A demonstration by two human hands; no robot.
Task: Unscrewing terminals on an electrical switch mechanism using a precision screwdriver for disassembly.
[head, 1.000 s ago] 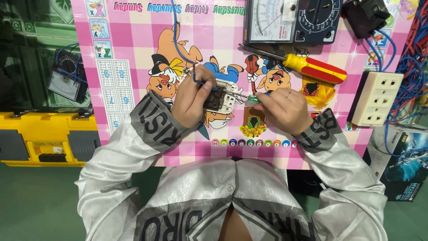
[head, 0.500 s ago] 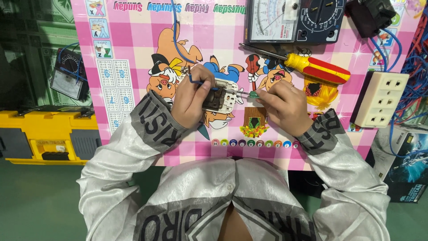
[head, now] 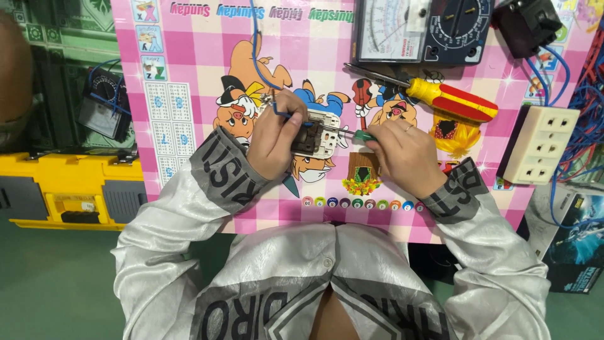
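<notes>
1. Single view only, head-worn camera; no second view shares the scene.
2. Looks almost straight down over the person's own chest and silvery sleeves onto the pink checked desk (head: 189, 38).
3. Faces away from the body: far edge of the desk at frame top, torso at frame bottom.
4. Close range; left hand (head: 274, 145) and right hand (head: 406, 154) sit near frame centre.
5. Beyond the hands: analogue meter (head: 421, 28) cut by the top edge.
6. Left of the left hand: yellow toolbox (head: 63, 189) off the desk; right of the right hand: cream socket strip (head: 541, 151).
</notes>
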